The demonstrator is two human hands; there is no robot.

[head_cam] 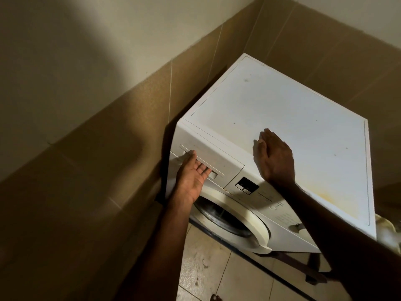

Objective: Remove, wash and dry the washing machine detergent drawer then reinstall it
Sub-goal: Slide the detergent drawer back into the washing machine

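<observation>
Fingers [204, 168] of your left hand [192, 177] reach palm-up into the handle slot of the detergent drawer [208, 158]; whether they hook it, you cannot tell. It sits shut at the washing machine's [282, 118] top left, long side across the front. Your right hand [274, 157] lies flat on top. The tiled wall [108, 137] stands close beside.

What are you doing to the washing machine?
A person is about to take out the detergent drawer of the washing machine. The left hand is palm up with its fingers tucked into the drawer's handle slot, and the drawer looks shut in the machine's front. The right hand lies flat on the machine's white top. The round door below hangs ajar.
</observation>
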